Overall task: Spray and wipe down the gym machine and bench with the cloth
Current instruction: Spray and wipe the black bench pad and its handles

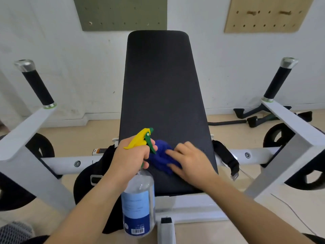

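Cloth (161,155) (blue) is pressed to the near bench (161,85) end by the flat right hand (191,159); the bottle (139,199) is gripped ready by the left hand (130,155).

Two hands (131,154) (191,159), one spray bottle (139,199), one cloth (162,155), one bench (161,85), two handles (37,85) (277,80), two pegboards (121,13) (267,13).

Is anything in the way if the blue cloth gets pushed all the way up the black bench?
Nothing visible is. The right hand presses the blue cloth on the near end of the black bench pad, and the pad looks bare beyond it. The spray bottle in the left hand is beside the cloth, not ahead.
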Demonstrator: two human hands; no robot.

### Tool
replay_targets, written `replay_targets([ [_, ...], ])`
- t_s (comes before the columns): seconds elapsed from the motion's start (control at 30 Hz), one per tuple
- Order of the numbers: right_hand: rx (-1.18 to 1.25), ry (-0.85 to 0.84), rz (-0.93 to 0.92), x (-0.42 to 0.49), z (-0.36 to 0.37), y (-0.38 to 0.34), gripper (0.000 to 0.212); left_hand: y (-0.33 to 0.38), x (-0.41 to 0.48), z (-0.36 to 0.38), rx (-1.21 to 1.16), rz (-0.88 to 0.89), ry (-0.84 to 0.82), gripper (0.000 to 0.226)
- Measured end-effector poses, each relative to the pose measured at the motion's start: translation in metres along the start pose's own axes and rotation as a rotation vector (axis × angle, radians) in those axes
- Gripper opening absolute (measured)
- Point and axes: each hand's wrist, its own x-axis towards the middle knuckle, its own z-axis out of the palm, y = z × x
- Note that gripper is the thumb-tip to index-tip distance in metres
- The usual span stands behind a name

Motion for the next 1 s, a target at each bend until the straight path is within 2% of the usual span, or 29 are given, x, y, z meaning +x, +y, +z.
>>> replay_targets([
  [0.1, -0.047, 0.18, 0.237, 0.031, -0.01, 0.044, 0.037, -0.009, -0.002, -0.009, 0.01, -0.025, 0.008, 0.036],
  [0.17, -0.048, 0.226, 0.43, 0.052, -0.014, 0.056, 0.033, -0.013, -0.003, -0.014, 0.002, -0.044, 0.009, 0.037],
  [0.23, -0.05, 0.255, 0.565, 0.07, -0.009, 0.048, 0.029, -0.015, -0.002, -0.018, -0.014, -0.048, 0.003, 0.037],
  [0.3, -0.036, 0.273, 0.599, 0.076, -0.001, 0.025, 0.025, -0.013, -0.001, -0.021, -0.022, -0.041, 0.004, 0.035],
  [0.37, 0.004, 0.263, 0.46, 0.066, 0.014, -0.014, 0.026, -0.009, 0.0, -0.026, -0.036, -0.028, 0.018, 0.033],
  [0.47, 0.05, 0.106, 0.01, 0.031, 0.033, -0.073, 0.034, -0.001, -0.002, -0.043, -0.079, -0.016, 0.051, 0.035],
  [0.53, 0.022, 0.025, -0.21, 0.032, 0.033, -0.074, 0.037, 0.003, -0.003, -0.055, -0.08, -0.02, 0.073, 0.036],
  [0.57, -0.01, 0.014, -0.24, 0.045, 0.03, -0.064, 0.037, 0.004, -0.004, -0.06, -0.074, -0.021, 0.085, 0.036],
  [0.63, -0.074, 0.058, -0.127, 0.082, 0.023, -0.039, 0.033, 0.004, -0.005, -0.064, -0.067, -0.029, 0.096, 0.036],
  [0.73, -0.098, 0.062, 0.216, 0.141, 0.013, -0.01, 0.03, 0.002, -0.009, -0.066, -0.07, -0.061, 0.105, 0.036],
  [0.8, -0.108, 0.066, 0.317, 0.162, 0.014, -0.008, 0.028, 0.0, -0.011, -0.067, -0.085, -0.071, 0.109, 0.036],
  [0.9, -0.084, 0.08, 0.284, 0.154, 0.022, -0.026, 0.027, -0.001, -0.011, -0.072, -0.111, -0.078, 0.121, 0.036],
  [1.0, 0.015, 0.061, -0.013, 0.1, 0.034, -0.061, 0.03, -0.003, -0.009, -0.08, -0.152, -0.069, 0.127, 0.036],
])
